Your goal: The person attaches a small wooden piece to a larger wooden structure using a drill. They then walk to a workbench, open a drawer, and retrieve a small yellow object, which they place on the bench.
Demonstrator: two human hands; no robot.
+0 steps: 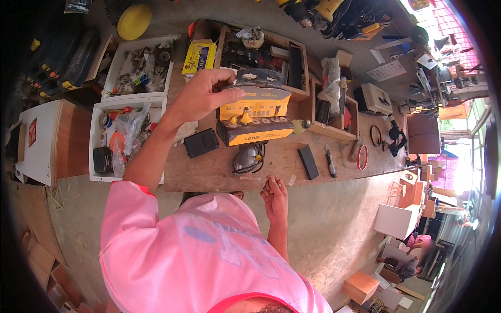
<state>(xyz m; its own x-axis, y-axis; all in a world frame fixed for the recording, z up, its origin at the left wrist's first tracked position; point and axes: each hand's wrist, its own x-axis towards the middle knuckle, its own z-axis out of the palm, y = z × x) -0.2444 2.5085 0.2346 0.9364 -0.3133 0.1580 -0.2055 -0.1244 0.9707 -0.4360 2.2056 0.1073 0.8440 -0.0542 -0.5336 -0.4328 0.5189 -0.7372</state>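
Note:
My left hand [206, 96] is closed on the upper left edge of a yellow and black router bit set package [255, 136], held upright above the workbench [209, 172]. A yellow router bit [246, 116] stands in its front row, with several round holes beside it. At the bench's near edge my right hand [275, 195] is raised with its fingers pinched together. Something small and yellowish may be between them, too small to name. Between the package and the near edge sits a grey power tool [246, 159] with a black cord.
A black case [201, 143] lies left of the power tool; a dark block [308, 161], a pen-like tool [331, 161] and a red ring [362, 157] lie right. White trays [94, 141] of small parts and wooden boxes [308, 95] flank the bench. Another person [409, 266] is far right.

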